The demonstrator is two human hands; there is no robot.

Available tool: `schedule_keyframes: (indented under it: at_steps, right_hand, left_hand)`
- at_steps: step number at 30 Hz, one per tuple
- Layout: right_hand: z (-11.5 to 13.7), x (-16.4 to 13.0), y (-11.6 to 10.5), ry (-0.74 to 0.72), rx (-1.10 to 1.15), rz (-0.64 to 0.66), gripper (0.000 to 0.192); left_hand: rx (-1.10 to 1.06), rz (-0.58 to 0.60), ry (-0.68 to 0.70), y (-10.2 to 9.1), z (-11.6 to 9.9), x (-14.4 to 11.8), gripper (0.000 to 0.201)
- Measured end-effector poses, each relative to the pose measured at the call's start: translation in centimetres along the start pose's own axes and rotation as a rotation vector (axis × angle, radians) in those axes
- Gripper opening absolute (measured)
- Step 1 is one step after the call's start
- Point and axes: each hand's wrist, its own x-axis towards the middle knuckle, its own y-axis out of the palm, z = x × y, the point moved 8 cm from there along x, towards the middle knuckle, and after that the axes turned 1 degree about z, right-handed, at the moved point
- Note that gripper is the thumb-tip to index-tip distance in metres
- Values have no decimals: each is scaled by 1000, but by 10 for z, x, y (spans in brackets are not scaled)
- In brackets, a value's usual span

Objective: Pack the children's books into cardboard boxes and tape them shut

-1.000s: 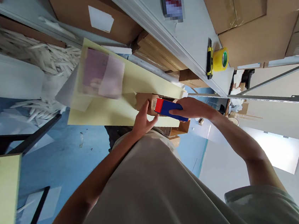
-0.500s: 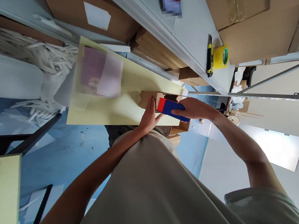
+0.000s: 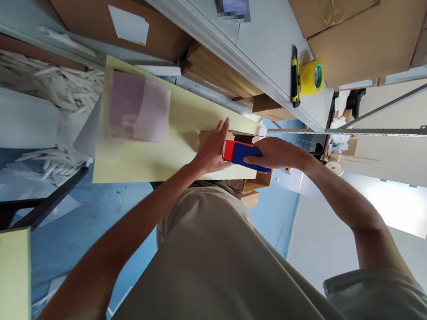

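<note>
- The tape dispenser, blue with a red end, sits mid-frame on a small brown carton lying on a pale yellow board.
- The right hand is wrapped around the dispenser's blue body.
- The left hand lies flat and open on the carton, fingers stretched, holding nothing.
- The hands and dispenser hide most of the carton.
- The pinkish sheet at upper left is blurred.

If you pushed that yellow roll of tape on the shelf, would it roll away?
Probably not as it sits: the yellow roll of tape seems to lie flat on the grey shelf, so a push would likely slide it. A yellow-and-black utility knife lies right beside it and might block it. Stood on edge, its round shape would likely roll.
</note>
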Motion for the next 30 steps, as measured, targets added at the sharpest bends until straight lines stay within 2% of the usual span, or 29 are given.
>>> schedule_keyframes:
  at_steps: [2,4,7,9,14,18,24,30]
  right_hand:
    - [3,-1,-2,-3,-10,-6,47]
    - [6,-1,-4,5,-17,-8,44]
    - [6,0,-4,31,-19,23,44]
    - [6,0,-3,43,-8,47,45]
    - [-3,3,-6,58,-2,79,48]
    - [-24,10,-4,65,13,114,58]
    - [-50,21,13,-58,234,206,74]
    - [-76,41,24,-143,196,165,73]
  left_hand:
    - [0,61,78,-6,-3,14,123]
    - [4,82,92,-9,-3,19,97]
    - [12,73,31,-7,6,17,62]
    - [19,82,-12,-2,12,14,50]
    - [14,86,-79,7,19,8,49]
    - [12,61,-102,6,20,6,41]
    - [32,80,-17,6,19,-1,39]
    - [96,106,-53,2,19,-5,39]
